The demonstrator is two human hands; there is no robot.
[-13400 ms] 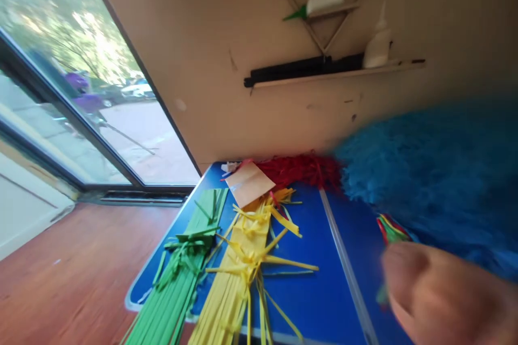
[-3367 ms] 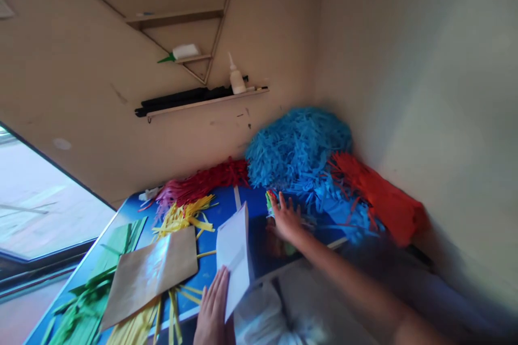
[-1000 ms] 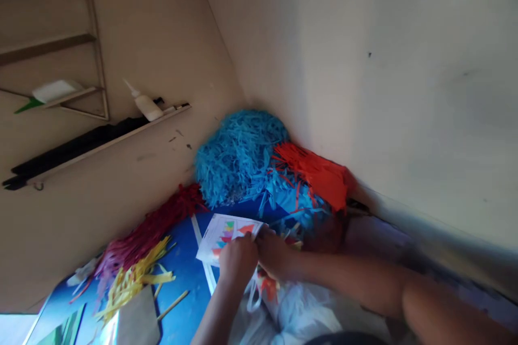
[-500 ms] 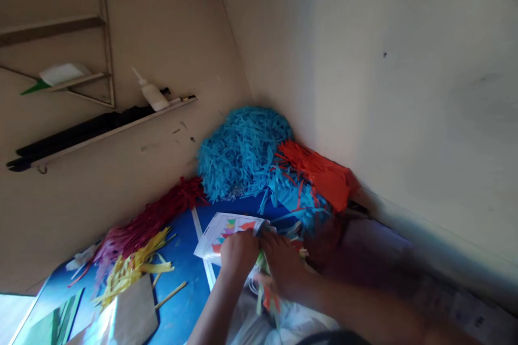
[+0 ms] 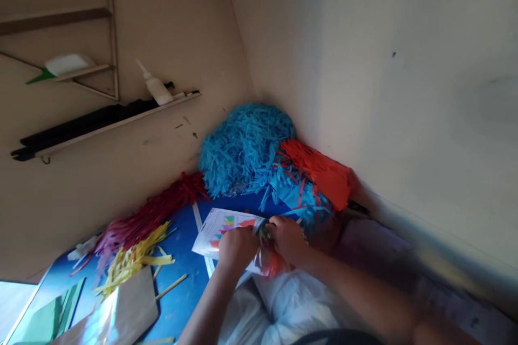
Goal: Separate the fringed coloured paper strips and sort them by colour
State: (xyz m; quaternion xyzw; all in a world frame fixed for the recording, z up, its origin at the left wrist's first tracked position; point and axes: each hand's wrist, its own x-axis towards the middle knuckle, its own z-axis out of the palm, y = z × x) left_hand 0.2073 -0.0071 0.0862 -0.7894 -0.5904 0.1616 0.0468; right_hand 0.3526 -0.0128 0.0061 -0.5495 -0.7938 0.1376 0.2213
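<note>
My left hand (image 5: 238,250) is closed on the right part of a white printed packet (image 5: 209,233) showing small coloured flags. It looks glossy, like a sheet in clear plastic. Close beside it, my right hand (image 5: 289,240) has its fingers bent around a bunch of coloured paper strips (image 5: 272,263) at the packet's right end. The strips are orange-red and pale, smeared by motion, and hang below the fingers. My fingertips hide where strips and packet meet. Both hands are above my lap, at the edge of the blue table (image 5: 184,248).
Shredded blue paper (image 5: 246,151) is heaped in the corner, with red fringed paper (image 5: 324,172) beside it. Dark red strips (image 5: 157,207), yellow strips (image 5: 133,267), a brown sheet (image 5: 129,307) and green paper (image 5: 50,318) lie left. A glue bottle (image 5: 157,89) rests on a wall ledge (image 5: 117,119).
My right hand has drawn its fingers in and lifted slightly. The coloured strips have swung below the hands, and more of the packet's lower edge shows. The view has shifted slightly.
</note>
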